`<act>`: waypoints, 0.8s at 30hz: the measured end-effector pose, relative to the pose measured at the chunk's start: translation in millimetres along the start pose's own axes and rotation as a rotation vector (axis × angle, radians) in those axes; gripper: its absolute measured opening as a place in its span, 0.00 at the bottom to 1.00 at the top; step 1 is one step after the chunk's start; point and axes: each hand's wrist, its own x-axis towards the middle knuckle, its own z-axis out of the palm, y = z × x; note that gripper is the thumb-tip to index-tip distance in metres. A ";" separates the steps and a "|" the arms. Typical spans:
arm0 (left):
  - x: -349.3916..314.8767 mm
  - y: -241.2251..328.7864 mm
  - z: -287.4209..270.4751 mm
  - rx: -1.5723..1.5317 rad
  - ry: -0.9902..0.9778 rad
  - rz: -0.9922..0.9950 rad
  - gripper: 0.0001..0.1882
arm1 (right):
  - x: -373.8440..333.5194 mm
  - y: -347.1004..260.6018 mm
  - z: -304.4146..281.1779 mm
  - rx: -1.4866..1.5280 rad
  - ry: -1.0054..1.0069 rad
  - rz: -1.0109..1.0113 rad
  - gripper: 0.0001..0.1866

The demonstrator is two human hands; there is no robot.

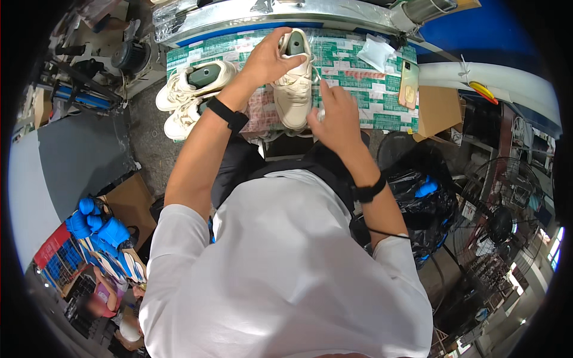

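A cream sneaker [293, 98] with a green insert in its opening lies on the bench, toe toward me. My left hand [270, 58] grips it around the collar, with the thumb across the tongue and the fingers at the heel. Beside the shoe's right side is my right hand [339, 116], its index finger stretched along the laces and its thumb by the toe. A thin pale strand shows at that fingertip, and something small and whitish sits between thumb and fingers, too unclear to name. Two similar sneakers [206, 76] rest to the left, partly behind my left forearm.
Green-and-white printed tape covers the bench top [352, 95]. On it lie a clear plastic packet [376, 53] and a phone [409, 85]. A metal rail [334, 13] runs along the far edge. Cardboard [440, 111], black bags [421, 197] and a fan [500, 224] stand right.
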 end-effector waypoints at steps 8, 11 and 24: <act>-7.6 -22.6 8.3 0.043 0.144 0.255 0.31 | -44.8 -18.8 -44.5 0.136 -0.138 -0.032 0.38; -12.6 -23.0 13.5 0.041 0.197 0.311 0.24 | -38.6 -26.8 -38.0 0.136 -0.106 0.026 0.37; -3.0 -31.4 7.4 0.145 0.158 0.297 0.23 | -28.3 -29.4 -15.6 0.062 -0.099 0.008 0.38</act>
